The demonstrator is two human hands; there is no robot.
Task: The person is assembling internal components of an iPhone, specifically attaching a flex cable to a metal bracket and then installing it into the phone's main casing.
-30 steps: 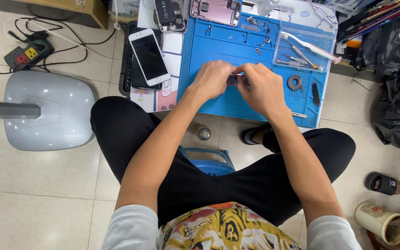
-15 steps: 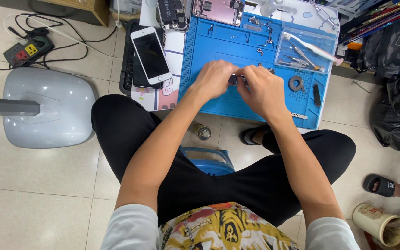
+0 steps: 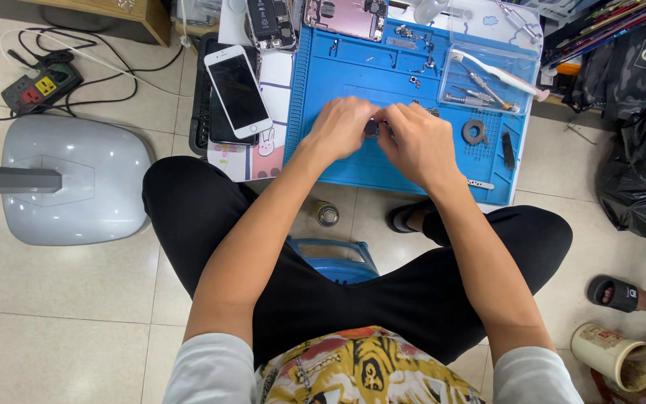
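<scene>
Both forearms run up from the bottom of the frame & meet at centre top. Left hand [image 3: 342, 126] and right hand [image 3: 419, 138] are curled knuckles-up, fingertips pressed together around a small dark part [image 3: 371, 128], pinched between them just above the blue work mat [image 3: 353, 161]; can't tell what the part is, mostly hidden by the fingers. Wrists rest near the mat's lower edge.

Mat lies on a pale tiled floor, top centre-right. Person sits on a low blue stool [image 3: 334, 258], black trousers, knees spread across mid frame.

On the mat: clear plastic tray [image 3: 491, 71] w/ tweezers and a pale toothbrush, upper right; a dark ring [image 3: 475, 132] just right of the right hand; small black strip [image 3: 508, 150] beside it; tiny screws & bits scattered upper centre. Opened pink phone shell [image 3: 345, 16] at the top edge.

Left of the mat: white smartphone [image 3: 238, 90], screen dark, tilted, lying on a black tray. Grey fan base [image 3: 76, 179] at mid left. Power strip [image 3: 33, 88] w/ cables upper left. Black bags [image 3: 641, 150] at the right edge. Bottom right: paper cup [image 3: 607, 355], cream w/ red print, and another person's sandalled foot [image 3: 616, 293]. Small metal can [image 3: 328, 215] on the floor between the knees, below the mat
</scene>
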